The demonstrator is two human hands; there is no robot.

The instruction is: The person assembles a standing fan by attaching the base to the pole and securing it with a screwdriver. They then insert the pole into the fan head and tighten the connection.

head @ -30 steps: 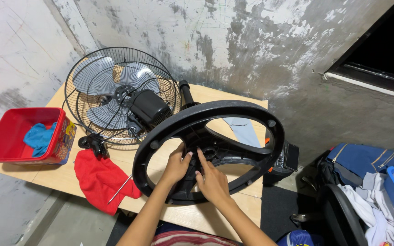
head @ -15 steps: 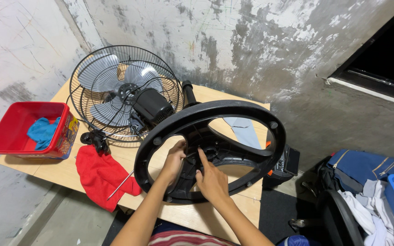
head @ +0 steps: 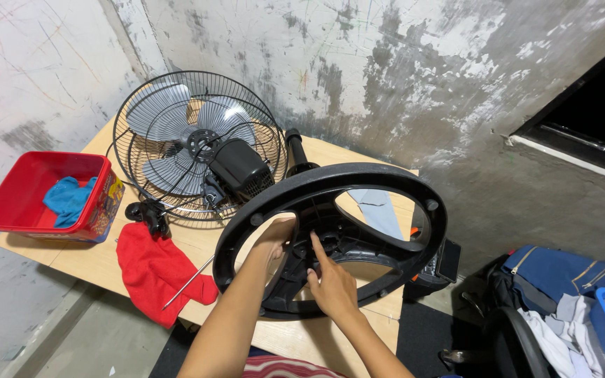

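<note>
A round black fan base [head: 379,178] stands tilted on its edge on the wooden table [head: 330,343], underside towards me. My left hand [head: 272,241] grips a spoke of the base near its hub. My right hand [head: 332,285] rests on the hub with the index finger stretched up against the centre fitting. Behind the base lies the fan head, a black wire cage [head: 176,140] with grey blades and a black motor [head: 239,168], joined to a black pole [head: 295,148].
A red cloth [head: 152,269] and a thin metal rod [head: 187,283] lie left of the base. A red tub [head: 15,192] with a blue cloth stands at the table's left end. A black box [head: 442,262], bags and clothes [head: 568,301] sit right.
My left hand has slid higher along the spoke and closed around it. The right hand stays at the hub. The view has shifted slightly.
</note>
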